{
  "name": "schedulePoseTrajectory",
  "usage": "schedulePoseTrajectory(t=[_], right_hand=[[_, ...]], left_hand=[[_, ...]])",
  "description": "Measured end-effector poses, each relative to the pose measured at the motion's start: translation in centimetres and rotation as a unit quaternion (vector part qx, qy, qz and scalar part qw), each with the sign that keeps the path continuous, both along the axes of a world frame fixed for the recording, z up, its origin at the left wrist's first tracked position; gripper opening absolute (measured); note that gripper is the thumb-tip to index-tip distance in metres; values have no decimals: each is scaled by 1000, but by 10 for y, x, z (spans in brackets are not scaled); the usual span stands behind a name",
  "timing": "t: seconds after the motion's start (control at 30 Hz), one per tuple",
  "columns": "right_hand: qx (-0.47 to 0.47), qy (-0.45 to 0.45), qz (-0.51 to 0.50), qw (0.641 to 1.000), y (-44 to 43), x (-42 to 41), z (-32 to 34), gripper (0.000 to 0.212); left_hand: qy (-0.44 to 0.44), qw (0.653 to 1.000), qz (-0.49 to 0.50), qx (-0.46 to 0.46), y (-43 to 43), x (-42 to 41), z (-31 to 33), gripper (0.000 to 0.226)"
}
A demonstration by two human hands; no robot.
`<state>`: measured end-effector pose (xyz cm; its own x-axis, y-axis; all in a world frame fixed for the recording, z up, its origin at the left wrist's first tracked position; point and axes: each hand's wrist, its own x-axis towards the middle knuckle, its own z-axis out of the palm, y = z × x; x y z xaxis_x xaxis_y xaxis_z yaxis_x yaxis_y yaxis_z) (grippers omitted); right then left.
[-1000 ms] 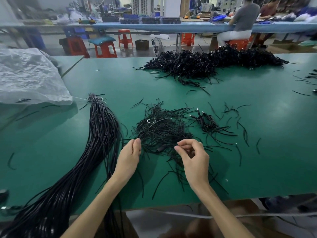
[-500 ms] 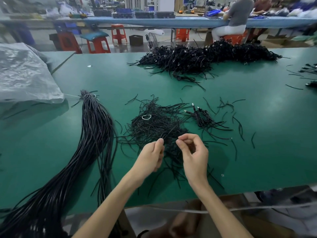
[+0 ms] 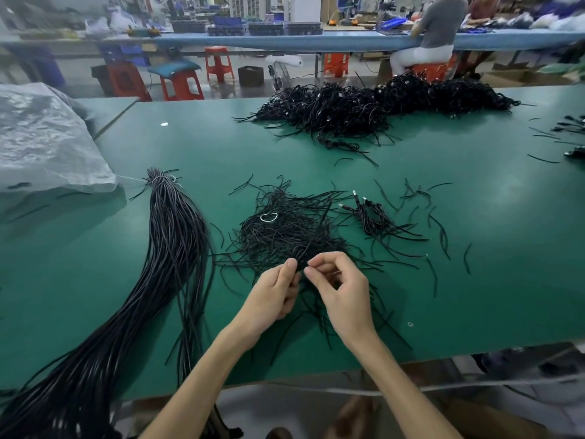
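**A:** Where's the black strand (image 3: 311,239)?

**B:** Between my fingertips, over the near edge of the pile of ties (image 3: 278,236) on the green table (image 3: 474,296). My left hand (image 3: 273,299) and right hand (image 3: 346,296) nearly touch, fingers curled, each pinching it by thumb and forefinger. It slants upward.

**A:** And the cable bundle (image 3: 171,248)?

**B:** Lying well left of my hands.

Just beyond the left hand (image 3: 273,296) and right hand (image 3: 346,296) lies a wire tangle (image 3: 285,236). A long bundle (image 3: 171,248) lies left of them, and a large heap (image 3: 380,106) lies far behind.
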<state>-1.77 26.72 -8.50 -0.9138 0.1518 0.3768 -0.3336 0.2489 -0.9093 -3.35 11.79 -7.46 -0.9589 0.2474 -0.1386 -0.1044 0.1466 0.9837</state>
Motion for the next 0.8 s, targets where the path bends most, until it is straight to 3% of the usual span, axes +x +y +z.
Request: schedulePoseTrajectory(t=[0.3, 0.5, 0.8], right_hand=[[-52, -63, 73, 994, 4, -2, -1, 29], [-51, -55, 157, 985, 4, -1, 3, 48], [-73, -87, 195, 974, 6, -1, 6, 25]], left_hand=[[-10, 997, 1, 80, -7, 2, -3, 45], [-8, 991, -110, 69, -14, 4, 4, 45], [-19, 992, -110, 57, -13, 7, 6, 42]])
